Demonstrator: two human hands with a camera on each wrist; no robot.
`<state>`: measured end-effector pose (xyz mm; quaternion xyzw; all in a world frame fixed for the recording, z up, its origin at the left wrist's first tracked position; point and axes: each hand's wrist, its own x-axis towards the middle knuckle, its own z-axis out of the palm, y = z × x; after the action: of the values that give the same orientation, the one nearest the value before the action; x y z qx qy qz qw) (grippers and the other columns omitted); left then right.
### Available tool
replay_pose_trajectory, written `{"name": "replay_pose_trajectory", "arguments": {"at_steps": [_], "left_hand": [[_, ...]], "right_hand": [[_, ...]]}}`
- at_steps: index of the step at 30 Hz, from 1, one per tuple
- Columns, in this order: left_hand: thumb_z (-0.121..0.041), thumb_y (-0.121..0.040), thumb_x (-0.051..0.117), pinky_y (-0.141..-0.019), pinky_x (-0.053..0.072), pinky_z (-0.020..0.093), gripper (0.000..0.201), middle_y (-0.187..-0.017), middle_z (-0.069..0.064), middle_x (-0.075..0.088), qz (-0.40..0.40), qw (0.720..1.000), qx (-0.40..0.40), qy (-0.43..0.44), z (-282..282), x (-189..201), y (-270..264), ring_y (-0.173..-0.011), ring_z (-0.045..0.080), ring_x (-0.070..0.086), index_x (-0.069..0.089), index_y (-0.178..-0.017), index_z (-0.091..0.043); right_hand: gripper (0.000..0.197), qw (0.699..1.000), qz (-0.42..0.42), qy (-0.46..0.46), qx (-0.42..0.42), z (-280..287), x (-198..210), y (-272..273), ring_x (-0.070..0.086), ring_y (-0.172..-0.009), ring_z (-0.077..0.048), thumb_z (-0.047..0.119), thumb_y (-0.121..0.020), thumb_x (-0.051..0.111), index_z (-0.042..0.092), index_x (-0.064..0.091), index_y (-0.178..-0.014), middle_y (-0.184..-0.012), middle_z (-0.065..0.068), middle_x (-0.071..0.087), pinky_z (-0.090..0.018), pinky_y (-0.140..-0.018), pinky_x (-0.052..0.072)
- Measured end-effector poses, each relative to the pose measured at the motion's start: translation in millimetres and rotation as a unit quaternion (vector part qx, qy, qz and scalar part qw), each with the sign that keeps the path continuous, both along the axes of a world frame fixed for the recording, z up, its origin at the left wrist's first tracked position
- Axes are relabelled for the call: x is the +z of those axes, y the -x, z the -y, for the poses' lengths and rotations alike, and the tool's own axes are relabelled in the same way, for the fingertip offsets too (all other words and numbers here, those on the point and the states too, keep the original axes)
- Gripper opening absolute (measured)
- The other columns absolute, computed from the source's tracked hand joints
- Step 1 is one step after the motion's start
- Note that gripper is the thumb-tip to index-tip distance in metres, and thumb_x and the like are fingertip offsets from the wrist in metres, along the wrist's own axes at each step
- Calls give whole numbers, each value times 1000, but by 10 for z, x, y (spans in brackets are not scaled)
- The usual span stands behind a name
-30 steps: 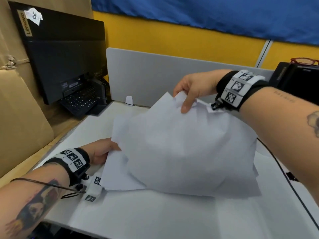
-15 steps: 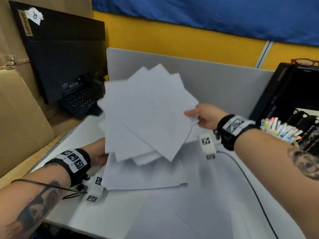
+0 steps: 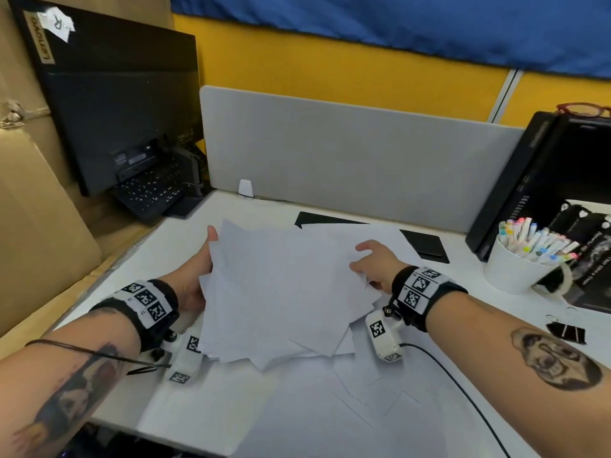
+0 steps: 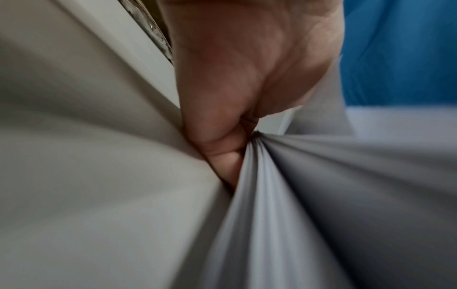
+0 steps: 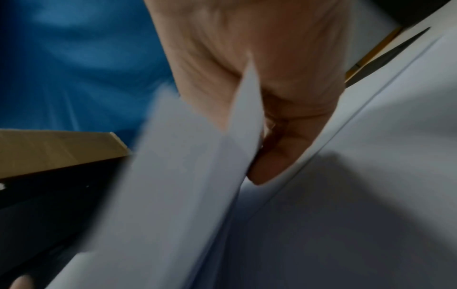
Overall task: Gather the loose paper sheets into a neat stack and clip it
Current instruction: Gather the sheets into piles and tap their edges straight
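A fanned, uneven bundle of white paper sheets (image 3: 281, 292) is tilted up over the white desk (image 3: 496, 342). My left hand (image 3: 193, 276) grips its left edge, thumb on top. My right hand (image 3: 372, 264) holds the right edge, fingers tucked under. In the left wrist view the left hand (image 4: 222, 152) pinches the splayed sheets (image 4: 309, 215). In the right wrist view the right hand (image 5: 272, 156) holds the sheets (image 5: 173, 195) between thumb and fingers. More loose sheets (image 3: 363, 398) lie flat on the desk below. Black binder clips (image 3: 565, 332) lie at the right.
A white cup of markers (image 3: 519, 269) and black boxes (image 3: 562, 180) stand at the right. A grey divider (image 3: 330, 153) closes the back; a black monitor (image 3: 115, 104) and cardboard (image 3: 39, 209) are on the left. A black mat (image 3: 426, 246) lies behind the sheets. A cable (image 3: 463, 391) crosses the desk.
My right hand has swung its raised sheets down and onto the ones in my left hand. Both hands now hold one bundle, low over the desk.
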<state>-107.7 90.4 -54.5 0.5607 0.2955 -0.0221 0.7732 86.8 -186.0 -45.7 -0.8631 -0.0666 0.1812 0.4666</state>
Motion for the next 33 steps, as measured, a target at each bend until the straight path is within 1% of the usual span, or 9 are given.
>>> {"name": "replay_pose_trajectory", "arguments": {"at_steps": [6, 8, 10, 12, 14, 19, 25, 29, 33], "left_hand": [[-91, -81, 23, -80, 56, 40, 97, -111, 14, 79, -20, 997, -23, -76, -36, -34, 56, -92, 31, 78, 67, -124, -16], [-94, -70, 40, -82, 57, 41, 102, -112, 16, 78, -27, 992, -50, -112, -35, -28, 84, -98, 33, 77, 68, -124, -12], [-95, -48, 65, -83, 59, 41, 114, -113, 16, 78, -28, 987, -79, -139, -29, -30, 102, -101, 35, 76, 70, -123, -10], [-76, -42, 89, -84, 60, 42, 109, -113, 17, 78, -17, 985, -94, -141, -58, -60, 98, -100, 36, 76, 70, -124, -7], [-48, -33, 104, -90, 59, 45, 108, -115, 17, 77, -12, 985, -108, -135, -100, -95, 94, -103, 36, 76, 70, -126, -4], [-15, -80, 86, -93, 58, 47, 51, -119, 17, 76, -3, 984, -105, -146, -111, -118, 70, -105, 36, 75, 68, -127, -4], [-33, -28, 107, -77, 64, 41, 107, -121, 17, 75, 50, 987, -115, -98, -136, -131, 108, -103, 34, 76, 69, -125, -8], [-34, -29, 108, -83, 63, 44, 109, -123, 17, 74, 64, 987, -110, -95, -148, -147, 132, -107, 36, 74, 68, -127, -9], [-34, -28, 108, -83, 63, 45, 110, -122, 19, 74, 68, 988, -104, -90, -139, -150, 134, -107, 37, 74, 68, -127, -7]], "right_hand": [[21, 995, 74, 48, -41, 59, -77, -66, 55, -75, -23, 10, -98, 52, 10, 63, -115, -84, -4, 55, -30, -64, 50], [23, 995, 67, 46, -62, 79, -73, -9, 49, -64, -17, 9, -98, 46, 1, 63, -113, -79, -4, 50, -27, -63, 47], [14, 990, 51, 126, -39, 77, 8, 81, 55, -74, -15, 8, -99, 46, 6, 60, -97, -76, -2, 44, -24, -73, 40], [12, 942, 171, 284, 49, 128, 55, 153, 61, -103, -21, 9, -98, 50, 12, 60, -105, -80, -1, 49, -25, -81, 38], [14, 976, 93, 197, 13, 168, 98, 43, 62, -100, -28, 9, -95, 55, 7, 60, -108, -89, -7, 57, -30, -80, 48], [14, 981, -57, 179, 42, 234, 212, 62, 52, -65, -25, -1, -81, 70, 7, 60, -79, -77, -12, 56, -31, -62, 50], [10, 965, -32, 258, 42, 177, 252, 42, 59, -80, -29, 9, -86, 70, 5, 68, -95, -91, -9, 62, -38, -84, 58], [14, 921, 167, 351, -6, 220, 444, 114, 62, -94, -20, 23, -91, 57, 18, 56, -77, -81, 5, 58, -23, -77, 39], [17, 933, 200, 289, -70, 343, 504, -127, 59, -95, -18, 36, -100, 50, 22, 60, -101, -79, 6, 49, -23, -74, 41]]}}
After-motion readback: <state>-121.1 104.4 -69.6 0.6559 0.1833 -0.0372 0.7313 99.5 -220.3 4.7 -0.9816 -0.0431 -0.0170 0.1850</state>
